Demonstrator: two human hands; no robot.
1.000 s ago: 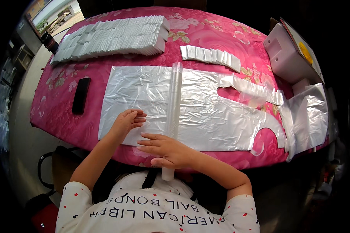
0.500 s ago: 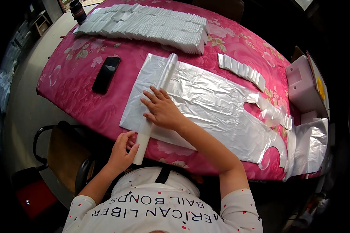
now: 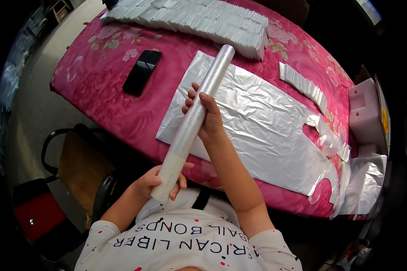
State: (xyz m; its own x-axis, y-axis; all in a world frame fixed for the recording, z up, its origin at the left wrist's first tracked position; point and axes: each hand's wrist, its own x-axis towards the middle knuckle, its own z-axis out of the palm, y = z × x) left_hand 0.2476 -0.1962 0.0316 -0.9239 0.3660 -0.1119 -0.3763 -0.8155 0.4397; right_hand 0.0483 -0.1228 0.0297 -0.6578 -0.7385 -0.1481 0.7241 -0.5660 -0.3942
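Note:
A long pale tube (image 3: 188, 131), wrapped in shiny translucent film over most of its length, is held up at a slant above the table's near edge. My right hand (image 3: 209, 118) wraps round its middle, thumb on top and fingertips showing on the left side. Around the bare whitish lower end is my left hand (image 3: 151, 181), its thumb on the tube and its other fingers underneath. Beneath the tube a silvery plastic bag (image 3: 257, 122) lies spread flat and wrinkled, with curved cutouts at its handle end on the right.
A black phone (image 3: 142, 72) lies on the pink floral tablecloth (image 3: 95, 86). Long rows of folded white packets (image 3: 190, 20) fill the far side; a shorter row (image 3: 303, 86) sits at right. Beyond stand a white foam box (image 3: 368, 115) and hanging film (image 3: 364, 185). A chair (image 3: 83, 165) is at left.
The tube has been lifted off the spread bag and tilted up. My right hand has gone from lying flat on it to gripping its middle; my left hand now holds the lower end.

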